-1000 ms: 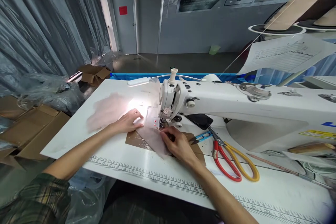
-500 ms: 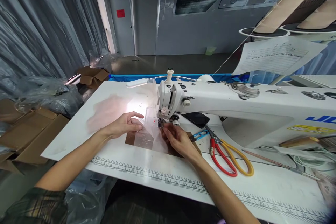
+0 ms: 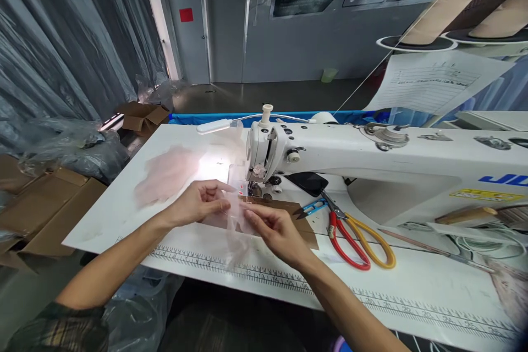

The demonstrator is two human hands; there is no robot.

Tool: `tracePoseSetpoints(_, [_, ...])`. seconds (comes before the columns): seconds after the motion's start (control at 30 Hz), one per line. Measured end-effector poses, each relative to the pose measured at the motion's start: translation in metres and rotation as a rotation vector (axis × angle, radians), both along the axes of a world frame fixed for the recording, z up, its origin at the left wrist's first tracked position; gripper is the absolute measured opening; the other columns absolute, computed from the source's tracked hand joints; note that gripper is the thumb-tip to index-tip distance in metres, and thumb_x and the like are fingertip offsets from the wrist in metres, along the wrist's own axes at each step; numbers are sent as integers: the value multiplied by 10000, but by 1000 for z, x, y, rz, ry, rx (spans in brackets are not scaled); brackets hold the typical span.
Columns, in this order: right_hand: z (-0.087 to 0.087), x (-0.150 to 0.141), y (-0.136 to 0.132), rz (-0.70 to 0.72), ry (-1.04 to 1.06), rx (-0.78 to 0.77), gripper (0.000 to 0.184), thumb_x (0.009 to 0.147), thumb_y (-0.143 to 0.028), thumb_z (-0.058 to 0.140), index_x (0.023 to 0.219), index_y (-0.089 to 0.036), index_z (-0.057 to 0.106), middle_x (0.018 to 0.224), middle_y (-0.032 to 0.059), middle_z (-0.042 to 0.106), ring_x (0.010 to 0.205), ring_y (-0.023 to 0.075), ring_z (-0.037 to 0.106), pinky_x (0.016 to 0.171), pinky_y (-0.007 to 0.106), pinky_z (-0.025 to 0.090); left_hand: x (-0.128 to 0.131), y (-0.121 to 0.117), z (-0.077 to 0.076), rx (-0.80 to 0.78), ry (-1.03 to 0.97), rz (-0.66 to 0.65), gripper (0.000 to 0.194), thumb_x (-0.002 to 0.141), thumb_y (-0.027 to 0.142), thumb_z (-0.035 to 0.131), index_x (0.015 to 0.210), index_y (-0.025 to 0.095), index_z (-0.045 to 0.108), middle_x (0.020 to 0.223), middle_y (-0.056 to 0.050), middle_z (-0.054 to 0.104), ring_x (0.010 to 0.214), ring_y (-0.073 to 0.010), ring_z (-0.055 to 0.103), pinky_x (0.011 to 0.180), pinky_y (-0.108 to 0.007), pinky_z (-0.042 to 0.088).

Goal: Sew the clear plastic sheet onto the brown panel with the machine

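Observation:
A thin, sheer pale pink fabric piece (image 3: pixel 236 231) hangs between my two hands, just in front of the needle area of a white sewing machine (image 3: pixel 330 148). My left hand (image 3: pixel 204 203) pinches its left side between thumb and fingers. On its right side, my right hand (image 3: pixel 272 225) is closed with the fingertips on the cloth. The lower end of the fabric trails over the table toward the printed ruler strip (image 3: pixel 231 269). Under my right hand lies a flat brown piece (image 3: pixel 305 228), partly covered. The machine's lamp (image 3: pixel 214 126) brightens the table left of the needle.
Scissors with red and yellow handles (image 3: pixel 350 236) and blue thread snips (image 3: pixel 313 208) lie right of my hands. More sheer pink fabric (image 3: pixel 169 173) spreads on the table (image 3: pixel 107 220) at left. Cardboard boxes (image 3: pixel 53 203) stand left of the table. Thread cones (image 3: pixel 449 5) rise at upper right.
My right hand has drawn back from the presser foot, toward me and slightly left. The fabric has come away from the needle area and is now held up between both hands.

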State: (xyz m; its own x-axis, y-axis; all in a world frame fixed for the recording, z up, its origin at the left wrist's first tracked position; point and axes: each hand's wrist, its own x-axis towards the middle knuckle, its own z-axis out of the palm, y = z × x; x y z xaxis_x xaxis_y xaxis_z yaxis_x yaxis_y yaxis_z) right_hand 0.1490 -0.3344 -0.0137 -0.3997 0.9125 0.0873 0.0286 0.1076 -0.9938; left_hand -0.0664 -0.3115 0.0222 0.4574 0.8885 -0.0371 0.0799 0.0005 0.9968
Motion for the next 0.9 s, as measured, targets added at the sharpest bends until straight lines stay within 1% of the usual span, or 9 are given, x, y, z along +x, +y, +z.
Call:
tracePoseSetpoints(0.13, [-11,27,-4,112,294,-303,370,811,-448,681,1106,-225,691,968,84,727,827,194,675,798,373,526,-18,-10,12,-21,-81,23,400,809,446,701,1029,118,641,702,-32,667,606,-156,684,539,-236,580])
tracePoseSetpoints(0.27, [-12,38,-2,386,368,-356,515,732,-450,762,1163,-205,625,1067,98,693,939,206,663,857,362,497,-15,-26,16,-77,-124,-12,299,866,428,631,941,139,617,712,-21,621,696,-200,702,379,-191,541])
tracePoseSetpoints(0.37, [-5,27,-5,486,218,-256,581,759,-495,724,1229,-189,573,1077,90,673,960,197,635,859,337,479,-5,-39,16,-119,-70,-105,301,897,437,581,951,142,580,923,-78,655,730,-197,710,398,-187,557])
tracePoseSetpoints(0.47, [4,13,-14,451,-19,-184,412,784,-493,689,1051,-181,658,911,39,683,809,163,617,729,276,487,-3,-49,16,-151,13,-138,312,912,451,549,1006,153,551,994,-104,660,735,-189,713,439,-181,569])
tracePoseSetpoints(0.53, [8,11,-17,479,-133,-228,349,777,-492,686,930,-178,691,791,16,676,725,153,610,680,268,487,-7,-50,16,-130,54,-99,343,907,467,548,1063,162,538,968,-100,665,741,-196,712,444,-192,572])
tracePoseSetpoints(0.63, [7,17,-7,519,-138,-352,423,752,-532,682,971,-171,698,765,27,694,709,164,641,696,296,513,-17,-38,14,-18,118,40,404,902,491,537,1135,163,503,937,-93,668,718,-201,706,430,-218,567])
tracePoseSetpoints(0.7, [2,24,9,413,-130,-374,489,749,-555,667,1044,-165,679,795,44,711,704,174,660,659,302,523,-23,-23,8,76,203,139,408,912,486,509,1162,165,478,932,-90,670,719,-205,702,450,-243,571])
tracePoseSetpoints(0.77, [-6,28,28,183,-235,-270,429,773,-507,652,1048,-177,673,832,55,723,714,184,668,606,285,507,-25,-5,1,176,348,208,382,934,450,457,1192,168,463,939,-89,673,742,-210,697,508,-280,583])
tracePoseSetpoints(0.9, [-21,27,50,-200,-576,35,232,828,-407,568,847,-210,689,668,27,695,636,192,647,573,288,462,-23,31,-10,514,759,150,405,924,312,405,1293,147,429,1082,-126,653,952,-257,654,801,-414,554])
